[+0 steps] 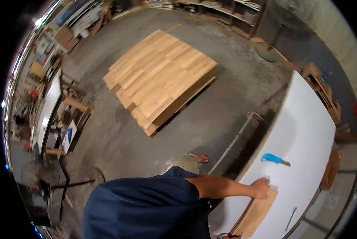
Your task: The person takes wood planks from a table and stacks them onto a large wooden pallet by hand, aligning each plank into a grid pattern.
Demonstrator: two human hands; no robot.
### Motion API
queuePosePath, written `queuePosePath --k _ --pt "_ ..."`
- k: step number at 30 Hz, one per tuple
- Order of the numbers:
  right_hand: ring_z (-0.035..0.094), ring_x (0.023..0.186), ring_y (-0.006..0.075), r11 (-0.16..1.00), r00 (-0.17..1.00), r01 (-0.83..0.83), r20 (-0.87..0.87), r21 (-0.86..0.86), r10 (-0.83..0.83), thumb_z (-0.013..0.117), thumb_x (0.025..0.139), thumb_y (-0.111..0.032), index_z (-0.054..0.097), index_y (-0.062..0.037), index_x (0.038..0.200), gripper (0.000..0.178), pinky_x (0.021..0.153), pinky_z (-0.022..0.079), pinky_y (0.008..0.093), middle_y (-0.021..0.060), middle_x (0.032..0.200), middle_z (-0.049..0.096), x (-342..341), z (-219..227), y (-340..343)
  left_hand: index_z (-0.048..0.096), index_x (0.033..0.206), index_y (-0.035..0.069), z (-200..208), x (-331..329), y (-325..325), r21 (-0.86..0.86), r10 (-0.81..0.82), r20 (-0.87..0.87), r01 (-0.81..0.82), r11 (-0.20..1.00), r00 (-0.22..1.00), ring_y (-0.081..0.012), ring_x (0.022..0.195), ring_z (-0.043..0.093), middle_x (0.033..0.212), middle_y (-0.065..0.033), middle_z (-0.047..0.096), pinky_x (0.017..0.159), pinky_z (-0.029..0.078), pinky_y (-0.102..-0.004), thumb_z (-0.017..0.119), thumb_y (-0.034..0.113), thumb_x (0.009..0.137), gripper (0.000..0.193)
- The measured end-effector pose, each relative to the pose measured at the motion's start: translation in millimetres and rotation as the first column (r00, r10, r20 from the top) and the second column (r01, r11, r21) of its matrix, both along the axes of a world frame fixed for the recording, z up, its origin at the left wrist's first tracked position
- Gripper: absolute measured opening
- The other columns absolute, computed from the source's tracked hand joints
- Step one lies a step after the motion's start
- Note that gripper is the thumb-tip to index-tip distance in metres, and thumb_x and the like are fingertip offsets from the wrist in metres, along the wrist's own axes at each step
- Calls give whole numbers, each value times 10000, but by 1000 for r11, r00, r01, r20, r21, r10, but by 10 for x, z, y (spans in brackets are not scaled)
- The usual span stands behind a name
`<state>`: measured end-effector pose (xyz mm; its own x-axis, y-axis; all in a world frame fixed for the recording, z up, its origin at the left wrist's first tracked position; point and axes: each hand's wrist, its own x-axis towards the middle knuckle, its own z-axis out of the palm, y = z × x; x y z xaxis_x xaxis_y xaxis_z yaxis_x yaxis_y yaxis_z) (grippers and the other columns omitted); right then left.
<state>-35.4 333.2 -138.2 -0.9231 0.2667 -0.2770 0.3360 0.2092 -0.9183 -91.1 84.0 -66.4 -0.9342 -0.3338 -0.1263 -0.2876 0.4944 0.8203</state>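
A narrow light-wood board (256,215) lies on a white-topped table (302,131) at my right. My left hand (260,188), its arm reaching across from the dark blue sleeve, is closed over the board's far end with the fingers curled. At the lower edge only a sliver of my right hand (229,236) shows, by the near end of the board; its fingers are mostly cut off. A blue-handled utility knife (273,159) rests on the tabletop beyond my left hand. To the right of the board lies a metal wrench (291,219).
A large stack of wooden panels (162,75) sits low on the floor ahead. At the left stand a workbench (51,107) and a pedestal fan (41,177). Shelves (230,14) line the back, and cardboard boxes (332,169) flank the table's right side.
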Motion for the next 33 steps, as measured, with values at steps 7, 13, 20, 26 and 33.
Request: queuePosePath --k 7,13,20,26,33 --pt "548 800 207 997 997 -76 15 30 76 531 853 -237 576 18 1031 313 677 478 361 96 963 578 -134 -51 -134 651 826 -27 -13 -62 87 36 36 -82 -34 999 996 -309 999 438 996 -176 510 847 368 -386 652 348 618 429" --pt "548 802 206 996 996 -82 20 38 81 530 854 -237 576 18 1028 313 681 477 362 95 962 578 -175 -46 -167 658 848 -35 -105 -89 -14 113 19 -99 -8 994 995 -342 1017 448 1062 -220 511 863 380 -409 622 349 619 448" --pt "547 804 205 996 996 -85 26 39 84 528 854 -238 576 18 1026 312 686 476 362 95 961 577 -155 12 -121 574 1018 -31 -103 -90 -376 -2 -408 -60 409 913 911 -367 987 467 1040 -240 525 848 396 -426 702 394 547 648" --pt "547 805 204 999 999 -32 17 40 31 527 855 -239 576 19 1023 312 691 476 363 94 960 577 -136 -13 -97 458 1226 77 25 97 -493 -38 -542 -208 547 836 814 -386 983 483 1046 -212 545 850 405 -437 763 208 546 757" --pt "547 807 204 1000 1000 -1 12 17 1 526 856 -240 576 19 1021 311 696 475 363 93 959 577 -80 -55 -161 426 1283 64 -30 28 -480 -247 -567 -229 516 820 791 -357 934 517 953 -198 567 802 435 -418 680 97 629 703"
